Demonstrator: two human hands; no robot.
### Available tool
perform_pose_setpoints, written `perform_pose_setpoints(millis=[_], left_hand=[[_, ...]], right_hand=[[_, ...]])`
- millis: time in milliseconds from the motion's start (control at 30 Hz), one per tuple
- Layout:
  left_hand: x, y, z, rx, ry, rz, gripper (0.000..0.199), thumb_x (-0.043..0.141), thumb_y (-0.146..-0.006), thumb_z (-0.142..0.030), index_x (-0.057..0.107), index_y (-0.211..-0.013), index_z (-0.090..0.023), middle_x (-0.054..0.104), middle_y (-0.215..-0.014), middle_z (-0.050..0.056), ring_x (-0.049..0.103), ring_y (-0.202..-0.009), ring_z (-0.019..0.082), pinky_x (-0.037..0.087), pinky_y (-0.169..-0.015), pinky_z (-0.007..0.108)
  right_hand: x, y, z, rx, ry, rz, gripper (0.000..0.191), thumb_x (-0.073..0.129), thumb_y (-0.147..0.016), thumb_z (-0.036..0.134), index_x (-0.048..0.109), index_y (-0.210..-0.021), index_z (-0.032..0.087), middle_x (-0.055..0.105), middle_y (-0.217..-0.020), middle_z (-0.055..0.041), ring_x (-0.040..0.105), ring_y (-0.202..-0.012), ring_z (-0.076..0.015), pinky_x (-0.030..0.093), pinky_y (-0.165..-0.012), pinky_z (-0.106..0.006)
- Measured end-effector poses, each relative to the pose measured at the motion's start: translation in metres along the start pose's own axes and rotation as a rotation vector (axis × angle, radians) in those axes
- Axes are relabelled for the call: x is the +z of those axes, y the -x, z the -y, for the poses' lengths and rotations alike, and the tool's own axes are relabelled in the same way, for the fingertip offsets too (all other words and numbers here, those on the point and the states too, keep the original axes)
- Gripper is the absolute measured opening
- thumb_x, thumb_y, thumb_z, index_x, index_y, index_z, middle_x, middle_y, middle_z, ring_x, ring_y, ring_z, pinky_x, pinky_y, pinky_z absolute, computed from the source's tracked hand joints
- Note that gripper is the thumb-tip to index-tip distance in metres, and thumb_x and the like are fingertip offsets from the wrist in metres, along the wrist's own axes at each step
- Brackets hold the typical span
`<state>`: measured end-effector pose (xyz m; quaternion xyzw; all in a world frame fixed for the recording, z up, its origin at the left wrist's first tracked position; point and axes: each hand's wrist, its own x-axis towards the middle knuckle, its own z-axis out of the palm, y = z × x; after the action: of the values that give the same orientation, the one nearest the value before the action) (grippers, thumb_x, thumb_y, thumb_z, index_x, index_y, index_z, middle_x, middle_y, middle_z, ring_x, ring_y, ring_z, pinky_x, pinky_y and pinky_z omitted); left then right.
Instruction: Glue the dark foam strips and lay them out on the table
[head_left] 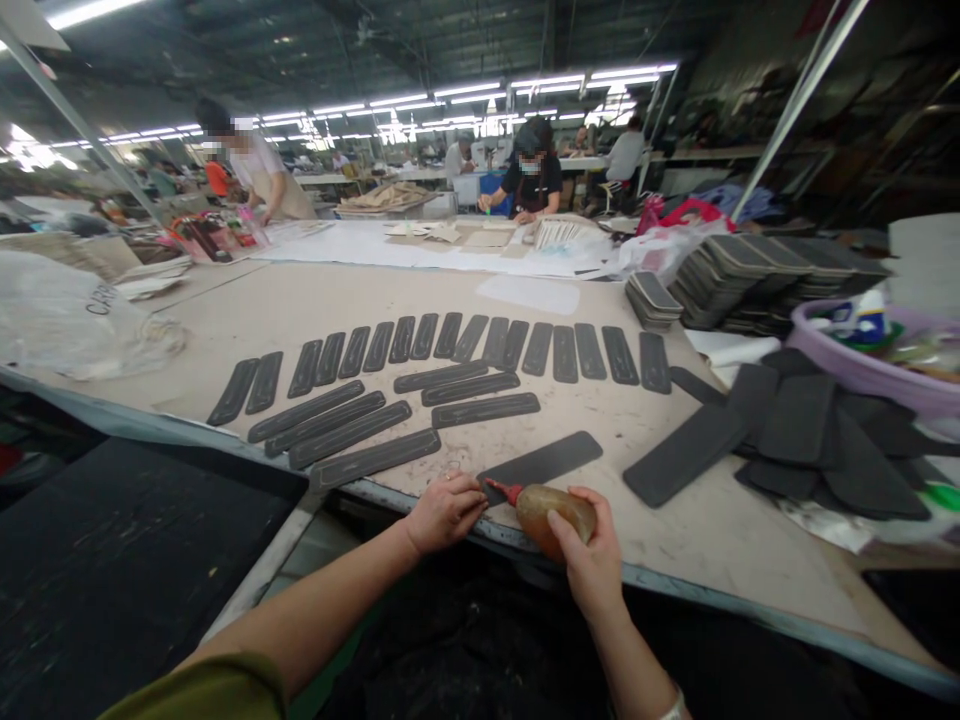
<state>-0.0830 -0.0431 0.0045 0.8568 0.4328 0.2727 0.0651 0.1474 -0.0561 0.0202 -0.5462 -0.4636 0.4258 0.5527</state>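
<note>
My right hand [592,545] is wrapped round an amber squeeze bottle [555,515] with a red nozzle, which points left. The nozzle tip is over the left end of a dark grey rounded strip [544,460] near the table's front edge. My left hand [448,512] has its fingers curled together at that same end of the strip; whether they pinch anything is too small to tell. Beyond, an arc of short dark pieces [565,354] lies on the table, with light lines on their faces. Several longer strips [375,458] with similar lines lie to the left.
Loose dark pieces [799,420] are heaped at right, beside a purple basin [870,375]. Stacked pieces [727,275] stand behind them. A plastic bag [67,315] lies at left. Across the table, a person in black [536,175] works; another person [262,175] stands at back left.
</note>
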Motion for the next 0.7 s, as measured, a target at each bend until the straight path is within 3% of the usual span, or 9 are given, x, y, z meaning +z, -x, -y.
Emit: perform_pose_setpoints(millis=[367, 533, 700], left_hand=[[0.002, 0.0, 0.001, -0.004, 0.002, -0.019, 0.018, 0.05, -0.09, -0.022, 0.067, -0.093, -0.019, 0.065, -0.089, 0.007, 0.057, -0.085, 0.018, 0.047, -0.082, 0.034], [0.002, 0.0, 0.001, 0.0, 0.002, -0.028, 0.016, 0.051, -0.09, -0.021, 0.067, -0.092, -0.019, 0.065, -0.087, 0.006, 0.056, -0.082, 0.017, 0.047, -0.081, 0.034], [0.004, 0.001, 0.002, 0.001, 0.018, -0.038, 0.014, 0.053, -0.089, -0.02, 0.066, -0.092, -0.019, 0.064, -0.088, 0.006, 0.056, -0.084, 0.017, 0.047, -0.081, 0.033]], right_hand=[[-0.043, -0.045, -0.02, -0.079, 0.124, -0.38, 0.051, 0.07, -0.068, 0.048, 0.055, -0.107, 0.019, 0.058, -0.095, -0.0036, 0.055, -0.082, -0.0206, 0.043, -0.078, -0.035], [-0.05, -0.062, -0.026, -0.161, 0.182, -0.56, 0.049, 0.069, -0.068, 0.048, 0.055, -0.105, 0.017, 0.054, -0.096, -0.0037, 0.053, -0.085, -0.02, 0.043, -0.082, -0.035], [-0.05, -0.063, -0.025, -0.197, 0.17, -0.608, 0.048, 0.07, -0.067, 0.045, 0.056, -0.103, 0.017, 0.053, -0.099, -0.0041, 0.052, -0.088, -0.0199, 0.042, -0.084, -0.035]])
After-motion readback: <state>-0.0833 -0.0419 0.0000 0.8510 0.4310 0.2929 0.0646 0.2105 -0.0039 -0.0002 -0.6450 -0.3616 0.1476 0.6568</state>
